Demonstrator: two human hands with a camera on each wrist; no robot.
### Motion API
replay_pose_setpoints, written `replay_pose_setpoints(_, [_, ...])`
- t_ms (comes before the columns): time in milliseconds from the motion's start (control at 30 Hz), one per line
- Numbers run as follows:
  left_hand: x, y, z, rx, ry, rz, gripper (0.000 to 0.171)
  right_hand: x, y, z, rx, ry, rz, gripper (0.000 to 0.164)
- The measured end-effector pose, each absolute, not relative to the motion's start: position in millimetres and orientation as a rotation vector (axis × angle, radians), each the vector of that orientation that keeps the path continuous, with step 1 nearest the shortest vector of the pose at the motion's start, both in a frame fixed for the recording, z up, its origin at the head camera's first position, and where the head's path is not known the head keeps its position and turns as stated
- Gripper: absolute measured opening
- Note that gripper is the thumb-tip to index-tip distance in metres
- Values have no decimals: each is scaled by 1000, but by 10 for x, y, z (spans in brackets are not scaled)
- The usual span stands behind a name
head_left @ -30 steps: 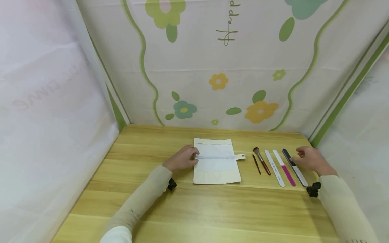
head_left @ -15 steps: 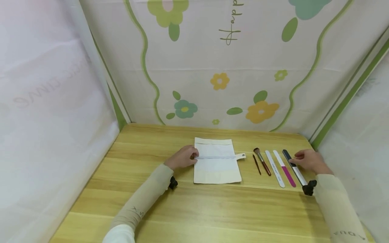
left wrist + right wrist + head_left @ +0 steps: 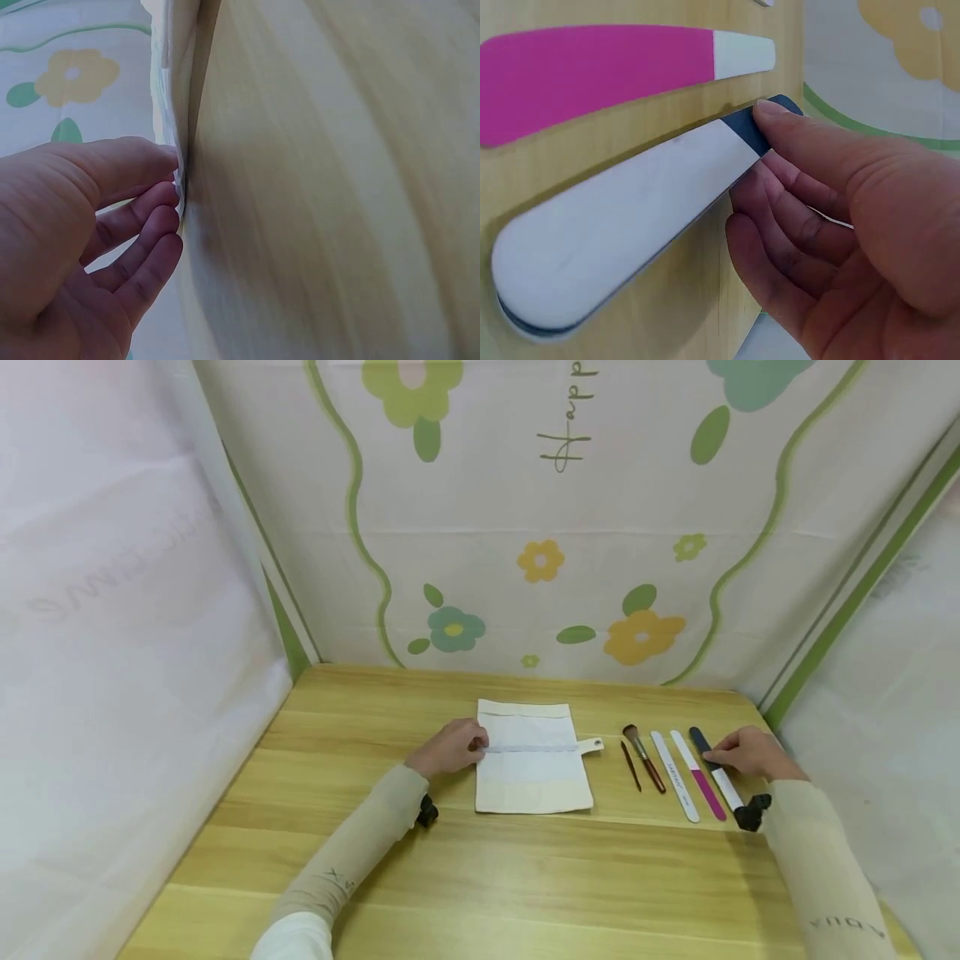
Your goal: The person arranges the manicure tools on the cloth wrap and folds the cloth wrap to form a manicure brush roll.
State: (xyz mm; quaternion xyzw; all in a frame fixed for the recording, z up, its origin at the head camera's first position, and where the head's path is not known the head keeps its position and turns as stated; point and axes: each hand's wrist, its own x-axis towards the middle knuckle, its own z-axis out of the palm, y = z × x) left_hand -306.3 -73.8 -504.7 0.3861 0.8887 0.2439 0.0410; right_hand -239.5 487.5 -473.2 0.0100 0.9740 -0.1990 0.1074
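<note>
A cream fabric pouch (image 3: 532, 777) lies unfolded on the table, its snap tab pointing right. My left hand (image 3: 452, 748) pinches its left edge; the left wrist view has thumb and fingertips meeting at that cloth edge (image 3: 171, 97). On the right, my right hand (image 3: 752, 753) holds a black-and-white nail file (image 3: 726, 787) by its dark end. Seen from the right wrist, the thumb presses on top of the file (image 3: 622, 214) with fingers beneath, and a shadow runs along it. A pink-and-white nail file (image 3: 708, 793) lies just left of it.
Between pouch and right hand lie a white nail file (image 3: 675, 777) with lettering, a makeup brush (image 3: 654, 770) and a thin dark-red stick (image 3: 631, 767). The wooden table (image 3: 525, 885) meets a flowered cloth wall (image 3: 480, 568) at the back, with cloth on both sides.
My right hand has moved slightly left and closed on the dark end of the black-and-white nail file, which has shifted a little left. The left hand stays at the pouch edge.
</note>
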Motion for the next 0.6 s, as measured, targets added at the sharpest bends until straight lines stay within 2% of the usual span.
replay_pose_setpoints(300, [-3060,-742,-5014,1109,2722,771,5,-2524,4677,-4542,81,2827,-738,55])
replay_pose_setpoints(600, [-3121,-723,-5039,1066,2675,845,5,-2732,4012,-4321,45,2781,-979,60])
